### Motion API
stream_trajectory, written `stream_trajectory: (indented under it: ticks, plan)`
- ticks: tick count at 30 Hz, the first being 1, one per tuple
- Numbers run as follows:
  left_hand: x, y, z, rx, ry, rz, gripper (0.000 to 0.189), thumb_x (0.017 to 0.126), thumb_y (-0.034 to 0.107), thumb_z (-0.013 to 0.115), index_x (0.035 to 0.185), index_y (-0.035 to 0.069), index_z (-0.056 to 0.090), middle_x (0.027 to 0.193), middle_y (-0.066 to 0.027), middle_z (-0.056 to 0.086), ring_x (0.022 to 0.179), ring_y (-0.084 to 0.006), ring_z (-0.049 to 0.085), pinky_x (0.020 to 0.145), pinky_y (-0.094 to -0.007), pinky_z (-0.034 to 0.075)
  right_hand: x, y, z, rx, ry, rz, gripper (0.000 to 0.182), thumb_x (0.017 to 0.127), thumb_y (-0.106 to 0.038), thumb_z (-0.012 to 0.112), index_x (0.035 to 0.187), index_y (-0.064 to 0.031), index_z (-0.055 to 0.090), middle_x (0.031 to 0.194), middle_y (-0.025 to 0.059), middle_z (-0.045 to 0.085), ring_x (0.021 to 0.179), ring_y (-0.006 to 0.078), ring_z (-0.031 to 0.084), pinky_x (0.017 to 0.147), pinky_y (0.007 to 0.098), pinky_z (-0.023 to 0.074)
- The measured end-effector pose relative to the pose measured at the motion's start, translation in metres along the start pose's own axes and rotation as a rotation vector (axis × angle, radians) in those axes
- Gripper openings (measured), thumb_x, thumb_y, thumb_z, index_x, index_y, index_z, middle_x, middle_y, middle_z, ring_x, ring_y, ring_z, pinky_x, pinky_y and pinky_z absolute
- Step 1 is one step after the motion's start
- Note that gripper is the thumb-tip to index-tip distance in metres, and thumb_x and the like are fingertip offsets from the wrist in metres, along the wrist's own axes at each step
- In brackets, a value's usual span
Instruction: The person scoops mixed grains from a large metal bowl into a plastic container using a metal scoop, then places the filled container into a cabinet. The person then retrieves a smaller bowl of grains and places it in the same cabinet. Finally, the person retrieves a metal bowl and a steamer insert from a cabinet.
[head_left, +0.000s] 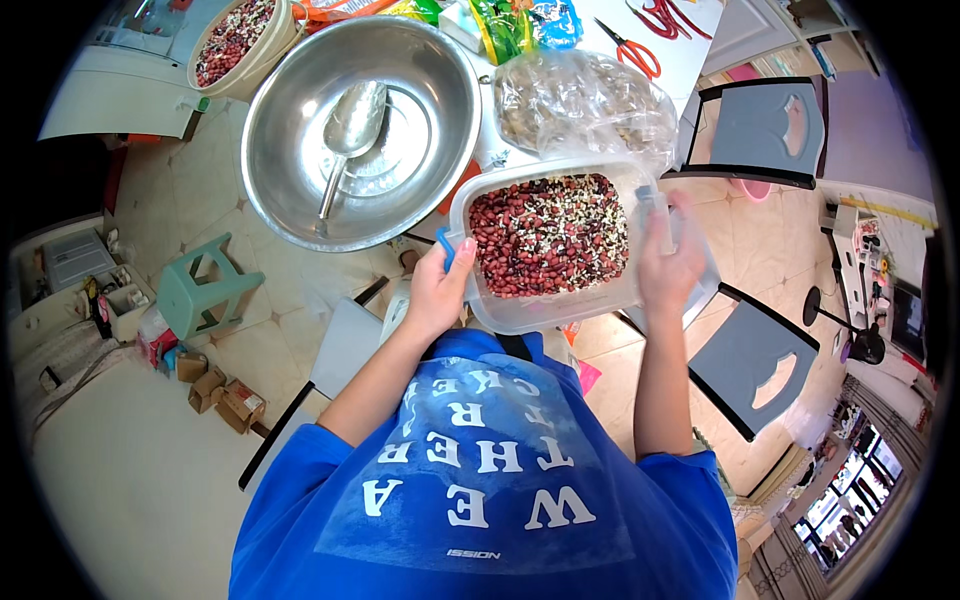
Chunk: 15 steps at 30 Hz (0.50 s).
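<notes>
A clear plastic container (525, 319) is held up in front of my blue shirt, just short of the table. Red beans mixed with small white grains (551, 236) cover most of its floor. My left hand (441, 289) grips the left side, thumb over the rim beside a blue clip handle. On the opposite side, my slightly blurred right hand (670, 262) holds the container's right edge. To the left of it, a large stainless steel basin (274, 161) contains a metal scoop (354, 127), handle towards me.
A bucket of beans (240, 49) stands behind the basin. A clear plastic bag with brown contents (585, 105) lies beyond the container, near orange-handled scissors (634, 52). Grey folding chairs (765, 131) stand to the right, a green stool (202, 289) to the left.
</notes>
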<state>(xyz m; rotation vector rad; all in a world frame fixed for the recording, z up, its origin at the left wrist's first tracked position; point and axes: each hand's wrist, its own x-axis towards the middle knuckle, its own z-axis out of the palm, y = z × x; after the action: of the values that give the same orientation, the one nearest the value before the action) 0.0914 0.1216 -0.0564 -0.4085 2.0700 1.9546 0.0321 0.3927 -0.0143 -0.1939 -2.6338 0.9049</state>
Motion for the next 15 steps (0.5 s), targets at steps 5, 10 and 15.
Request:
stream_trajectory:
  ticks: [5,10,15]
  plan:
    - [0.003,0.004,0.01,-0.203,0.008,-0.02,0.027,0.096,0.026,0.049,0.096,0.001,0.06,0.079,0.0016,0.058,0.073,-0.0055,0.049,0.066,-0.0236,0.042,0.019,0.081,-0.006,0.403,-0.403,0.636,0.048,0.093,-0.044,0.047,0.094,0.0015,0.062,0.082,0.0096,0.061,0.076,0.0168,0.056,0.071,0.0287,0.0446]
    - [-0.001,0.016,0.006,-0.084,-0.018,-0.005,0.025,0.096,0.023,0.049,0.098,0.001,0.06,0.086,0.0002,0.061,0.078,-0.0048,0.051,0.07,-0.0232,0.043,-0.003,0.065,-0.013,0.184,-0.443,0.517,0.059,0.095,-0.049,0.039,0.077,0.0014,0.062,0.063,0.0011,0.053,0.058,0.0117,0.046,0.056,0.0291,0.0409]
    - [-0.013,0.031,0.001,-0.141,-0.062,-0.018,0.023,0.095,0.023,0.051,0.093,0.002,0.06,0.084,0.0034,0.058,0.075,-0.0033,0.048,0.069,-0.0206,0.041,-0.054,0.078,-0.017,0.16,-0.301,0.5,0.055,0.096,-0.045,0.041,0.069,-0.0008,0.06,0.054,-0.0016,0.047,0.048,0.0087,0.042,0.044,0.0278,0.0356]
